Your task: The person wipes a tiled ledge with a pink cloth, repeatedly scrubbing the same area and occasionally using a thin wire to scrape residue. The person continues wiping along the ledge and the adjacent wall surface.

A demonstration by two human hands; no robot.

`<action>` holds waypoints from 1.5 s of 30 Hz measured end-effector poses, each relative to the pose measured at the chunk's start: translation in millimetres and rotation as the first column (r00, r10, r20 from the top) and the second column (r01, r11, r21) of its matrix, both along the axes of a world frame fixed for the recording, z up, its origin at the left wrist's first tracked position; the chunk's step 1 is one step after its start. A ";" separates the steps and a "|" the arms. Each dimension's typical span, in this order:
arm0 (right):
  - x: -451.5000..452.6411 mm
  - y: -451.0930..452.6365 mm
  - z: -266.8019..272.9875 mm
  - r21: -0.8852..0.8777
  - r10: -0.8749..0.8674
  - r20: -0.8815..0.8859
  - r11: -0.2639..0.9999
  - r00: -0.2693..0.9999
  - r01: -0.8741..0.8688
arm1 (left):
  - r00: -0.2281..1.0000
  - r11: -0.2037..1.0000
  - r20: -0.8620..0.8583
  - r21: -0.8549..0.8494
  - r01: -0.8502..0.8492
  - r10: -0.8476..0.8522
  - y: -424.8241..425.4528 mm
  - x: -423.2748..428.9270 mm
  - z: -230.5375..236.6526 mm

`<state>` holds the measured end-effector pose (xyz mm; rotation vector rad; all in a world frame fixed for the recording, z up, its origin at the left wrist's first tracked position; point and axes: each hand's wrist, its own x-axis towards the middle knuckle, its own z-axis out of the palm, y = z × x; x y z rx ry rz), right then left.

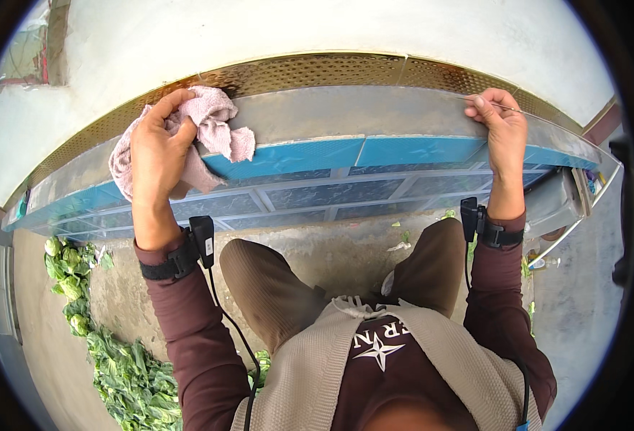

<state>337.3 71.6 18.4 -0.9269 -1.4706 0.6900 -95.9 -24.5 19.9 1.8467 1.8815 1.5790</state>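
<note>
A crumpled pink terry cloth (pixel 217 110) is pinched between the thumb and fingers of my left hand (pixel 158 148). Part of it lies on the grey ledge (pixel 349 110), and a fold hangs over the blue tiled front edge (pixel 306 156). Farther right, my right hand (pixel 500 124) grips a thin stick or wire (pixel 511 109) between thumb and fingers, just above the ledge. What the stick is made of is too fine to tell. Gold embossed tiles (pixel 317 70) run along the back of the ledge, beneath a white wall.
Cabbages (pixel 71 288) and a heap of loose green leaves (pixel 128 377) lie on the concrete floor at left. A grey container (pixel 551 202) stands beneath the ledge at right, with a clear plastic bottle (pixel 546 263) near it. A small green object (pixel 23 203) sits at the ledge's left end.
</note>
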 end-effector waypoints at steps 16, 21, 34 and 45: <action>-184.1 -3.5 1.7 0.131 0.125 0.376 0.974 0.918 -0.186 | 0.925 0.975 -0.308 0.049 -0.217 0.222 1.1 8.0 -5.4; -189.8 -4.2 3.2 0.153 0.123 0.409 0.968 0.904 -0.201 | 0.926 0.973 -0.299 0.074 -0.218 0.231 0.4 9.2 -5.2; -201.0 -4.2 0.7 0.154 0.166 0.362 0.960 0.917 -0.234 | 0.911 0.963 -0.311 0.100 -0.252 0.271 1.5 11.1 -8.1; -206.8 -3.6 2.1 0.422 0.016 0.455 0.876 0.891 -0.231 | 0.909 0.959 -0.309 0.115 -0.257 0.281 1.0 12.1 -7.9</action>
